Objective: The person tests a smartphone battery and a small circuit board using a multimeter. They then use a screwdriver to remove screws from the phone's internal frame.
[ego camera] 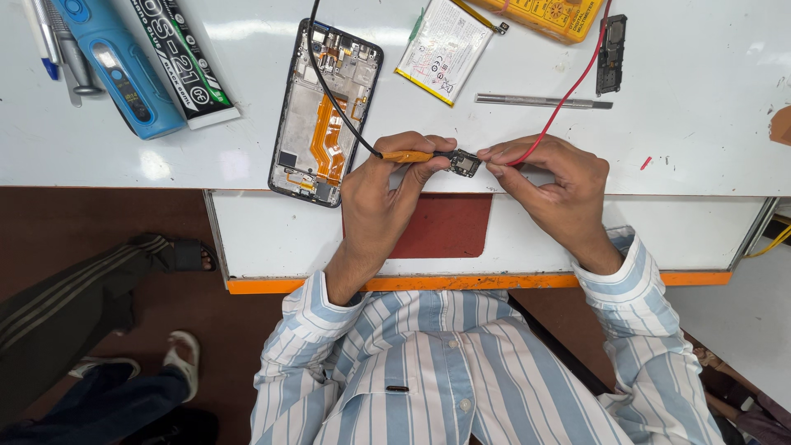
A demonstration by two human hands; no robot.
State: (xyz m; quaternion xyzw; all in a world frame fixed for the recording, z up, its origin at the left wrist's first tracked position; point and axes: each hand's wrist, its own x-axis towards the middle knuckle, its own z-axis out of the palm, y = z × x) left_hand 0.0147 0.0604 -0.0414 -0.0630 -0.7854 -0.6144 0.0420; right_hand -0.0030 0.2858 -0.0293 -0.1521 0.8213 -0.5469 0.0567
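Small circuit board (465,163) is getting probed right now, held just past the front edge of the white worktop (700,124), over the pull-out tray with the red pad (445,227); left hand (375,202) pinches an orange-handled probe (409,156) on a black lead, tip touching the board's left side; right hand (552,185) pinches the board's right edge together with the red lead (568,95), fingers pressed close.

Progress-wise, the teardown looks well along, I'd say: opened phone frame (325,111) lies back off with its orange flex showing, battery (441,49) is out and lies beside it, a black module (612,53) sits apart near the yellow multimeter (548,15); reassembly all looks still to do.

Room: metal tweezers (544,101) lie just behind the right hand, phone frame hangs a bit over the worktop edge near the left wrist, so that side's tight; blue tool (124,70) and black-and-green tube (185,62) are well off to the left; right side of the worktop is mostly open.
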